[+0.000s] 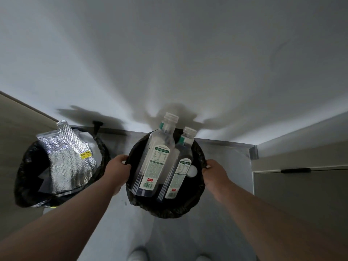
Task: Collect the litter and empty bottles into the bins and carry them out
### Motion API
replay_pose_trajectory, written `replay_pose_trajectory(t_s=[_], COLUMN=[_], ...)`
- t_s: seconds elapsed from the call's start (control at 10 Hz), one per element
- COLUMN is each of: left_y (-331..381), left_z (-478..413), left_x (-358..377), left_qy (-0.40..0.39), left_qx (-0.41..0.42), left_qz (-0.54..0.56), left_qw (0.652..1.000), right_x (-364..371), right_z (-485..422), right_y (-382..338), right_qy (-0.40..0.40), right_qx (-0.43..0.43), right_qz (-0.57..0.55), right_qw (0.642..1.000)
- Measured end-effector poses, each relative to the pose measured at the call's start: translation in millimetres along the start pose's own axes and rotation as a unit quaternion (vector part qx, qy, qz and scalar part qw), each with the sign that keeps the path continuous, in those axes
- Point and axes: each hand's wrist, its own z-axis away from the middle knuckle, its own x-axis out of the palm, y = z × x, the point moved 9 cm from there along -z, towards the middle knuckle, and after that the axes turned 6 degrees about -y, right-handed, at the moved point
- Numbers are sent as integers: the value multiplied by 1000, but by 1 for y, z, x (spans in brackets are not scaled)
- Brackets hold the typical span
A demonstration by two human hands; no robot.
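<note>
A round bin with a black liner (pixel 165 208) hangs in front of me, gripped on both sides of its rim. My left hand (pixel 118 166) clasps the left rim and my right hand (pixel 214 175) clasps the right rim. Two clear, capless plastic bottles stand in it: a taller one (pixel 154 161) on the left and a shorter one (pixel 178 172) on the right, their necks sticking out above the rim. A second black-lined bin (pixel 24 178) stands on the floor to the left, holding a crumpled silver foil bag (pixel 67 161) with a yellow sticker.
A pale wall (pixel 169 63) rises straight ahead with a grey skirting strip (pixel 226 143) at its foot. A cabinet door with a dark handle (pixel 295 170) is at the right. My white shoes (pixel 139 254) show at the bottom on the grey floor.
</note>
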Motion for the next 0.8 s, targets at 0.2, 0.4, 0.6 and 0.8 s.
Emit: replay_pose_trajectory(t_s=[0.2, 0.4, 0.6, 0.8], left_y=[0, 1, -1, -1], left_z=[-13, -26, -25, -19], left_x=[0, -2, 0, -1], left_qy=[5, 4, 4, -10], left_qx=[-1, 1, 11, -28], left_qz=[-7, 23, 67, 73], left_qw=[1000, 1000, 998, 997], right_x=[10, 12, 12, 19], right_z=[-8, -16, -20, -18], right_y=[1, -2, 1, -7], right_qy=[-6, -7, 0, 6], right_qx=[4, -3, -5, -11], right_qz=[-6, -10, -14, 141], right_qw=[1000, 1000, 1000, 990])
